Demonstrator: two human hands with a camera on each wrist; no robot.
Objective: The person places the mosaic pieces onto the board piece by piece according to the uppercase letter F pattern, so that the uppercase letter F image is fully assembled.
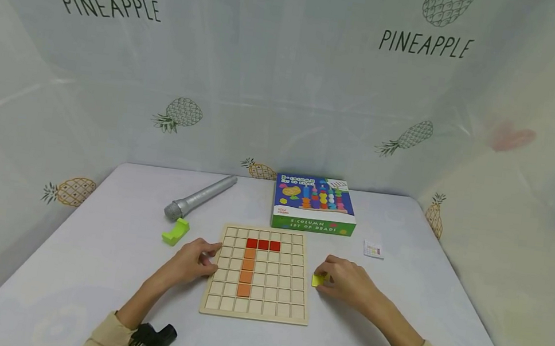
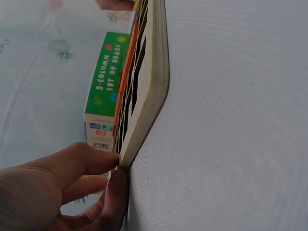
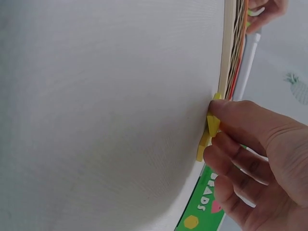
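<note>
A wooden grid board [image 1: 254,313] lies flat on the table, with three red tiles [image 1: 263,244] in a row and several orange tiles [image 1: 246,277] in a column below the leftmost red one. At the board's left edge my left hand [image 1: 191,261] rests its thumb and fingertip against the rim, also visible in the left wrist view. Just right of the board, my right hand [image 1: 347,281] pinches a yellow tile [image 3: 214,124] between thumb and fingers. Beside it in the right wrist view shows a second yellow tile [image 3: 202,147], partly covered by the fingers.
Behind the board stands a bead-set box [image 1: 315,205]. A silver toy microphone [image 1: 202,196] lies at the back left, with a lime-green bent block [image 1: 176,232] near its head. A small printed card [image 1: 374,249] lies on the right. A pineapple-print curtain [image 1: 268,79] hangs behind the table.
</note>
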